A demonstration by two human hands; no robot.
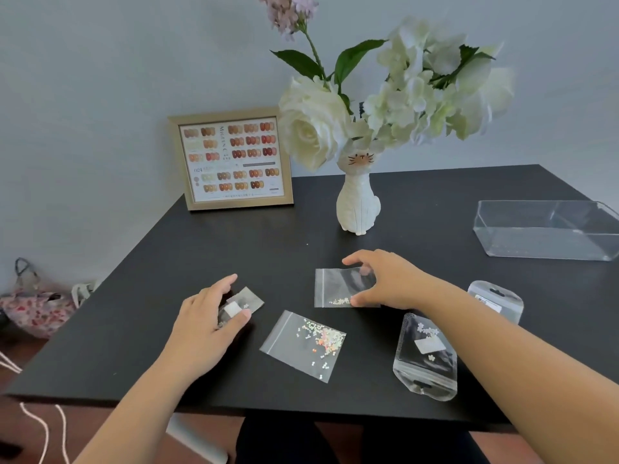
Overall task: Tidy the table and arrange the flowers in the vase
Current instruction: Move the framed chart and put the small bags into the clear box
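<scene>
On the black table [234,236] stands a white cat-shaped vase [357,205] holding white flowers [402,98] and a lilac sprig [289,11]. My left hand [207,323] pinches a small clear packet [243,304] between thumb and fingers. My right hand [385,279] grips the right edge of a clear zip bag [338,288] with a few beads in it. A zip bag of iridescent sequins [303,344] lies flat between my hands. Two clear hang-hole pouches lie under my right forearm, a near pouch [425,358] and a far pouch [495,301].
A clear plastic box [546,229] sits at the right edge. A framed nail-colour chart [231,159] leans against the wall at the back left. A floral bag [33,306] lies on the floor to the left, with white cords [43,426] nearby.
</scene>
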